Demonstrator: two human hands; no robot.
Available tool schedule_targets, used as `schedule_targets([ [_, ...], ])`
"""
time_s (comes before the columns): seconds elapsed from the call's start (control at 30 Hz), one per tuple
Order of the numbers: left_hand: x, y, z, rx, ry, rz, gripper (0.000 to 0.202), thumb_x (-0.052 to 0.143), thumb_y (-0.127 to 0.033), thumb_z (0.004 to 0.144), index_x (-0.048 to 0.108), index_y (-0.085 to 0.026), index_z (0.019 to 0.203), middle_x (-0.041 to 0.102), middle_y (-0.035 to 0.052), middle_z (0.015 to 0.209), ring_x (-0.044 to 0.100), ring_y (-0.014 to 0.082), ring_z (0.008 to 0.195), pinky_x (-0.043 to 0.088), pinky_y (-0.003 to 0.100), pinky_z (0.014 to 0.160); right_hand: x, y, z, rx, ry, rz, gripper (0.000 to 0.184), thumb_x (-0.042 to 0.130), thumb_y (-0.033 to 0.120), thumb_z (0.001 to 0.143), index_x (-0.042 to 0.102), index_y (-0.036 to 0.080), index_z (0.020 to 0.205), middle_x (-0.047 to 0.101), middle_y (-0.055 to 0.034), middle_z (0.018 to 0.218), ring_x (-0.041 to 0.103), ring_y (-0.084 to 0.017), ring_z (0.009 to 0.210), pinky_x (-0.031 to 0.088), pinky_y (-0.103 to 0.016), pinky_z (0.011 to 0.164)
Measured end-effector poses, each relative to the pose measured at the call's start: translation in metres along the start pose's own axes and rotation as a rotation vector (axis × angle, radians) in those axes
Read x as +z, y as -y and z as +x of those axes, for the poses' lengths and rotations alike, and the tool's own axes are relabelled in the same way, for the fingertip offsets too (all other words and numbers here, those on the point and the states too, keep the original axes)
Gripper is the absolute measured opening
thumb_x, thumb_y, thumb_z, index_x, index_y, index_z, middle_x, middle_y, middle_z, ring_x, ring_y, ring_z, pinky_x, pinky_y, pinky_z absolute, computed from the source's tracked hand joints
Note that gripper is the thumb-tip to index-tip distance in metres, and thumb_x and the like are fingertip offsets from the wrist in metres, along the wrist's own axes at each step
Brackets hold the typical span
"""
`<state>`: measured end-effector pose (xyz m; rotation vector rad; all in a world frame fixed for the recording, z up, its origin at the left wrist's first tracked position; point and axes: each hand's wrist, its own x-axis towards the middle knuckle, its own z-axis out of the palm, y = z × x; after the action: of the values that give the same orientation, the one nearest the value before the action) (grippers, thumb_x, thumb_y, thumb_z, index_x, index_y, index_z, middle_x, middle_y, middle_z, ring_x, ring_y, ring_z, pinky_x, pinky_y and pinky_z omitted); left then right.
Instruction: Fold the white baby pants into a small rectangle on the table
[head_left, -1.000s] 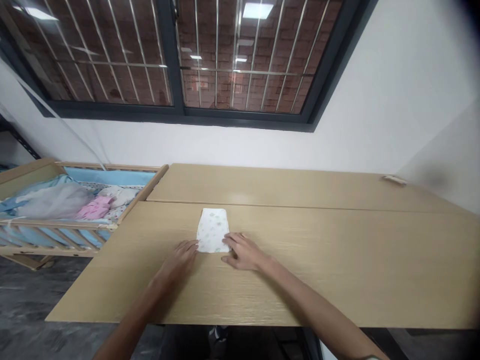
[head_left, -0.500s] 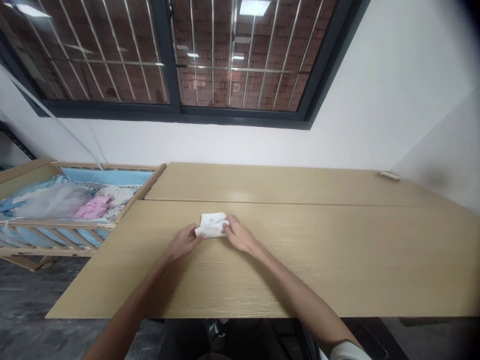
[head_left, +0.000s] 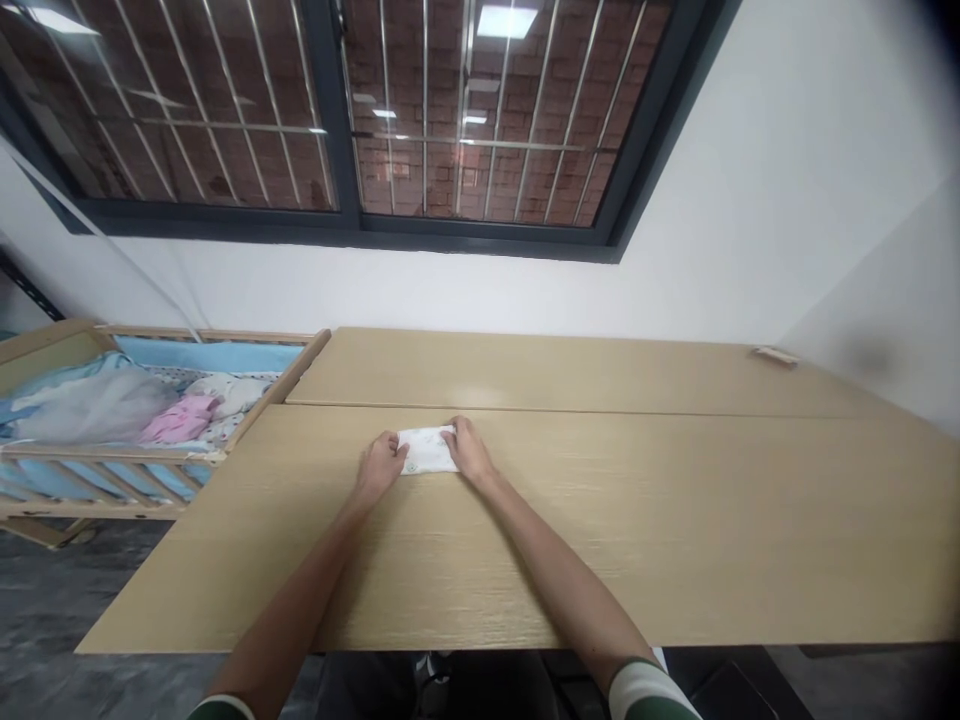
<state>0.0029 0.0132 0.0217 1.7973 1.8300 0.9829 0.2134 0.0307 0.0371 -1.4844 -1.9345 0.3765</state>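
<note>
A small folded white cloth with faint printed marks lies on the wooden table, forming a flat rectangle. My left hand grips its left edge, thumb on top and fingers curled. At the opposite side my right hand pinches the right edge near its far corner. The fingertips under and behind the cloth are partly hidden. What exactly the cloth is I cannot make out.
To the left stands a wooden crib with blue lining, holding a pink cloth and other bedding. A small pale object lies at the table's far right. Behind the table are a white wall and a barred window.
The cloth's near part, earlier a raised roll apart from the far part, now lies flat as one smooth rectangle. My left hand has shifted up to the cloth's upper left side.
</note>
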Motion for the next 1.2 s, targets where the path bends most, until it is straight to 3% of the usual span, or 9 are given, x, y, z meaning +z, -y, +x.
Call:
schedule_targets([
  [0.13, 0.001, -0.013, -0.012, 0.113, -0.095, 0.020, 0.041, 0.048, -0.035, 0.098, 0.049, -0.015, 0.133, 0.058, 0.0180, 0.134, 0.053, 0.0287, 0.129, 0.041, 0.046, 0.109, -0.009, 0.015, -0.012, -0.213, -0.051, -0.183, 0.045, 0.039, 0.033, 0.103, 0.048, 0.011, 0.141, 0.052, -0.0223, 0.141, 0.047, -0.031, 0.133, 0.037, -0.048, 0.111],
  [0.23, 0.010, -0.028, -0.024, 0.321, -0.032, 0.049, 0.061, 0.040, -0.047, 0.101, 0.030, -0.014, 0.151, 0.042, 0.0180, 0.154, 0.038, 0.0274, 0.144, 0.032, 0.045, 0.119, -0.007, 0.025, -0.020, -0.427, 0.151, -0.241, 0.055, 0.039, 0.034, 0.103, 0.037, 0.013, 0.153, 0.039, -0.0178, 0.157, 0.032, -0.029, 0.147, 0.028, -0.048, 0.119],
  [0.3, 0.018, -0.032, -0.032, 0.435, 0.039, 0.124, 0.069, 0.034, -0.053, 0.102, 0.023, -0.011, 0.156, 0.037, 0.0195, 0.158, 0.033, 0.0285, 0.148, 0.030, 0.046, 0.121, -0.003, 0.026, -0.022, -0.474, 0.281, -0.266, 0.059, 0.041, 0.033, 0.101, 0.033, 0.012, 0.156, 0.036, -0.0166, 0.160, 0.029, -0.027, 0.150, 0.025, -0.046, 0.122],
  [0.43, 0.026, -0.016, -0.043, 0.465, 0.062, 0.300, 0.073, 0.025, -0.056, 0.103, 0.019, -0.008, 0.158, 0.031, 0.0203, 0.161, 0.025, 0.0303, 0.151, 0.027, 0.050, 0.122, -0.001, 0.016, -0.024, -0.440, 0.339, -0.283, 0.063, 0.035, 0.040, 0.103, 0.029, 0.011, 0.159, 0.034, -0.0154, 0.162, 0.025, -0.025, 0.153, 0.017, -0.046, 0.126],
  [0.63, 0.010, 0.020, -0.038, 0.475, 0.094, 0.325, 0.078, 0.024, -0.059, 0.103, 0.023, -0.003, 0.156, 0.028, 0.0244, 0.161, 0.021, 0.0344, 0.152, 0.028, 0.053, 0.121, -0.022, -0.001, -0.034, -0.326, 0.368, -0.239, 0.072, 0.021, 0.054, 0.105, 0.022, 0.009, 0.160, 0.024, -0.0163, 0.165, 0.018, -0.025, 0.155, 0.015, -0.045, 0.126],
  [0.8, -0.009, 0.018, -0.032, 0.543, 0.138, 0.255, 0.076, 0.041, -0.061, 0.099, 0.028, -0.013, 0.156, 0.034, 0.0187, 0.160, 0.027, 0.0324, 0.151, 0.030, 0.052, 0.121, -0.034, -0.001, -0.042, -0.298, 0.296, -0.190, 0.073, 0.030, 0.056, 0.104, 0.023, 0.009, 0.160, 0.016, -0.0200, 0.167, 0.014, -0.030, 0.155, 0.019, -0.050, 0.123],
  [1.0, -0.016, -0.003, -0.026, 0.426, 0.279, 0.212, 0.076, 0.067, -0.054, 0.084, 0.046, -0.015, 0.146, 0.044, 0.0172, 0.155, 0.041, 0.0331, 0.143, 0.031, 0.048, 0.120, -0.033, -0.004, -0.033, -0.360, 0.311, -0.112, 0.071, 0.061, 0.036, 0.089, 0.038, 0.015, 0.153, 0.039, -0.0183, 0.158, 0.034, -0.033, 0.146, 0.025, -0.051, 0.119],
  [1.1, -0.020, -0.016, -0.012, 0.350, 0.278, 0.141, 0.054, 0.069, -0.034, 0.082, 0.059, -0.019, 0.133, 0.059, 0.0135, 0.142, 0.052, 0.0309, 0.133, 0.036, 0.045, 0.116, -0.030, -0.010, -0.021, -0.291, 0.274, -0.041, 0.065, 0.060, 0.020, 0.082, 0.046, 0.016, 0.145, 0.052, -0.0167, 0.148, 0.044, -0.031, 0.139, 0.030, -0.051, 0.115],
  [1.2, -0.031, -0.027, 0.002, 0.317, 0.238, 0.087, 0.027, 0.056, -0.024, 0.088, 0.069, -0.020, 0.111, 0.070, 0.0107, 0.120, 0.061, 0.0281, 0.120, 0.042, 0.041, 0.110, -0.031, -0.006, -0.002, -0.187, 0.192, 0.122, 0.047, 0.058, 0.019, 0.082, 0.054, 0.018, 0.129, 0.067, -0.0120, 0.124, 0.058, -0.028, 0.121, 0.039, -0.048, 0.107],
])
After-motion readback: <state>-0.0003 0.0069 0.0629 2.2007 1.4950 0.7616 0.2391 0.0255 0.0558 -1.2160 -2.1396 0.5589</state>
